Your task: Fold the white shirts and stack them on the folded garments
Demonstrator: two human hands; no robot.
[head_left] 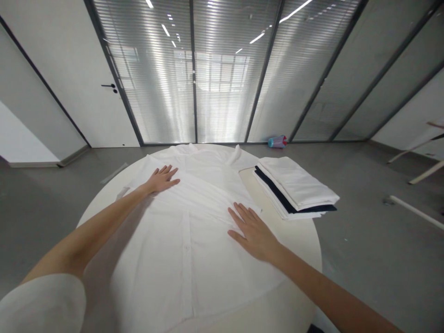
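Head view: round white desk on grey floor, glass wall with blinds far. Left hand, right hand flat, fingers spread, on white shirt; folded stack right.

Both hands, left and right, lie flat on white shirt.

The person wears a white short sleeve on the left arm; both forearms and both hands are bare.

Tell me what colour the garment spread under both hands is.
White: the buttoned shirt, with left hand and right hand flat on it; head view.
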